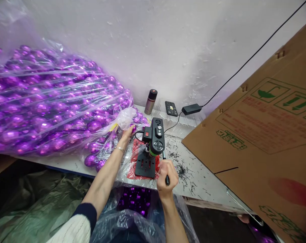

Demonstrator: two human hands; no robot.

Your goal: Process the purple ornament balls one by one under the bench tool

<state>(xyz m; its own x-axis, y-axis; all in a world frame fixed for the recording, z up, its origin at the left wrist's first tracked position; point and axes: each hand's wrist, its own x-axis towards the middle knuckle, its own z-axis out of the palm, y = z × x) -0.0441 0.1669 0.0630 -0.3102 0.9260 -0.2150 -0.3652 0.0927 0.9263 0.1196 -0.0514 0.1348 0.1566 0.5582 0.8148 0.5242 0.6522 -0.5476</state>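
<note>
My right hand (167,173) is wrapped around the black-gripped lever (167,181) of a small bench drill press (157,136). The machine has a black head with round vents and buttons, a red switch on its side and a slotted black base plate (145,166). To the left of the machine, my left hand (127,133) closes its fingers on a shiny purple ball ornament (133,128) beside the mouth of a clear plastic bag (125,118). The bag bulges with many similar faceted purple balls (59,106). My left fingertips are partly hidden.
A tumbler (151,102), a phone (171,108) and a power adapter (191,109) with a cable lie along the wall. Black shavings (182,170) litter the table right of the machine. A large cardboard box (259,135) fills the right. More purple balls (134,201) sit in plastic below the table edge.
</note>
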